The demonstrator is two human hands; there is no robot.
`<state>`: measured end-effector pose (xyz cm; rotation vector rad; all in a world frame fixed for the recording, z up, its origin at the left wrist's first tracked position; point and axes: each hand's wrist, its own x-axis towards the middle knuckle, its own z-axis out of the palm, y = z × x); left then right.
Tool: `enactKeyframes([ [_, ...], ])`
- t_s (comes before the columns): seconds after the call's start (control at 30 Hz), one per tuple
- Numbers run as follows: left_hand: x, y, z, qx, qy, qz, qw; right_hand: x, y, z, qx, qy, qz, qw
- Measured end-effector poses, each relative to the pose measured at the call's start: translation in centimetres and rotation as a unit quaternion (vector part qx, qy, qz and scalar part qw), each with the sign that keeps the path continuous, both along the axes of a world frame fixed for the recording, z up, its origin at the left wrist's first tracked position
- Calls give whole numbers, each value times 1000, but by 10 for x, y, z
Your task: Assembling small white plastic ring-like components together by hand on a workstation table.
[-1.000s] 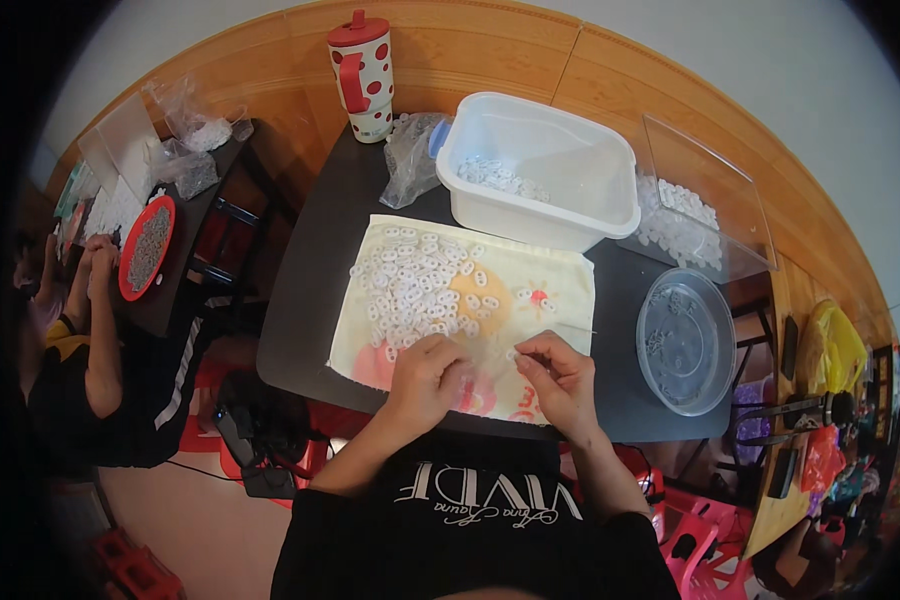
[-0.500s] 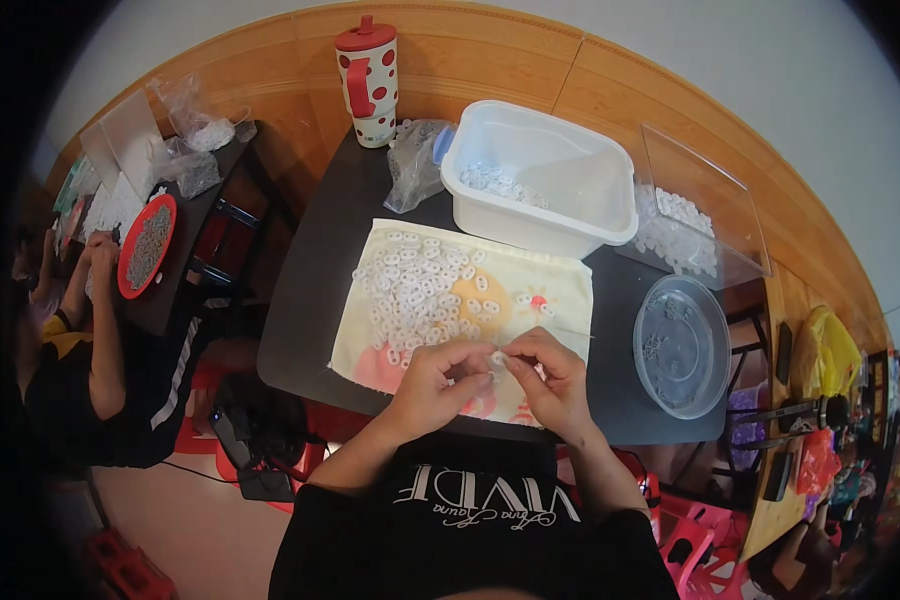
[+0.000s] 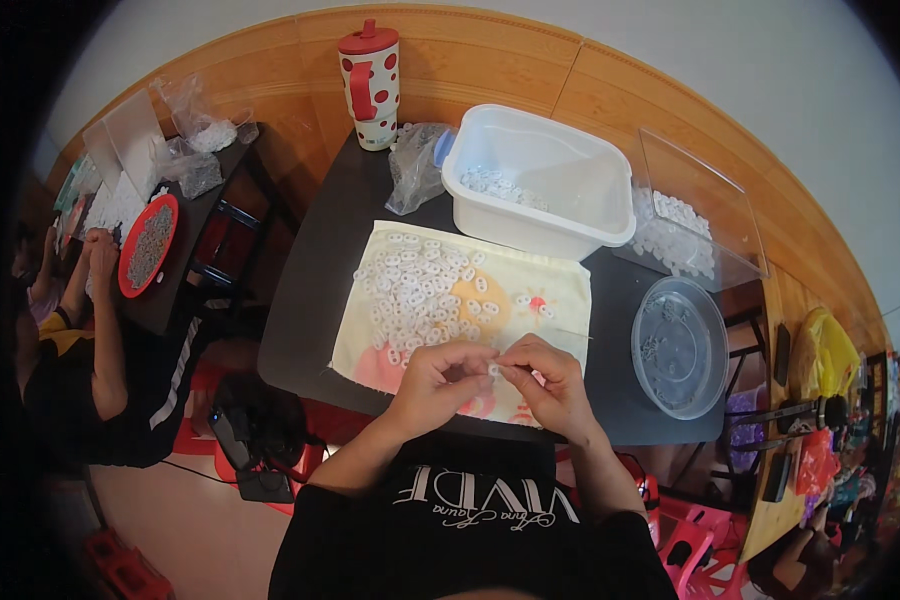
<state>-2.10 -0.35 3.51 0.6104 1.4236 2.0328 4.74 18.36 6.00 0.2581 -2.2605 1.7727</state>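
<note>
A wood-panelled wall curves behind a dark tabletop, where a pale yellow cloth is spread in front of the person. Over its left part lies a loose pile of white two-holed plastic pieces, with a few strays to the right. Just above the cloth's near part, between both sets of fingertips, is a small white piece, much covered by the fingers, so its full outline cannot be told. The left hand bows thumb and forefinger around a gap, their tips closed on the piece; the right hand pinches it from the other side, its remaining fingers curled in. Whether anything else sits in either palm cannot be seen. The piece looks to be hard, smooth plastic: very light, stiff, probably a little slippery, and more likely to flick away than to break. Its outer rim seems the best place to hold it, one fingertip and thumb at each end, leaving the holes uncovered. Beyond the cloth stands a white tub with similar pieces inside; to the right sits a round clear container with small greyish parts in it.
</note>
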Motion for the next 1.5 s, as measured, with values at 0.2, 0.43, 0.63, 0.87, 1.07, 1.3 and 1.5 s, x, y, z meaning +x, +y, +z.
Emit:
enactKeyframes([
  [0.2,3,1,-8,14,10,29,999,6,-3,-2,-17,-27,-8,999],
  [0.43,8,3,-17,-132,217,75,964,10,-5,-25,74,-19,-15,997],
  [0.63,12,6,-24,-200,420,132,875,10,-10,-35,197,35,-40,979],
  [0.87,9,1,-22,-204,405,119,883,10,-11,-37,212,63,-38,974],
  [1.07,2,-3,-25,-188,393,87,896,8,-11,-31,245,112,-30,963],
  [1.3,1,-3,-26,-186,424,85,882,9,-13,-34,285,138,-17,948],
  [1.5,2,2,-23,-208,453,84,863,9,-12,-38,279,126,-21,952],
])
